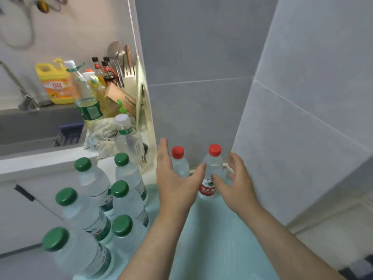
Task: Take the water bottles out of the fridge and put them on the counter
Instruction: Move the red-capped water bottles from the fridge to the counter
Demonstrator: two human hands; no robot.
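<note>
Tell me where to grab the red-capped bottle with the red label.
I'd grip the red-label bottle round its clear body above the label, right hand from the near right: it stands upright, and the other red-capped bottle crowds its left.

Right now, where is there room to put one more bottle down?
Best: the bare blue surface between the green-capped bottles and the grey wall, in front of the red-capped bottles. Crowded: the left side, and the counter by the sink.

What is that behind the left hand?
A small water bottle with a red cap stands behind the left hand. Its cap and shoulder show; the hand covers its lower half, so any label is hidden.
</note>
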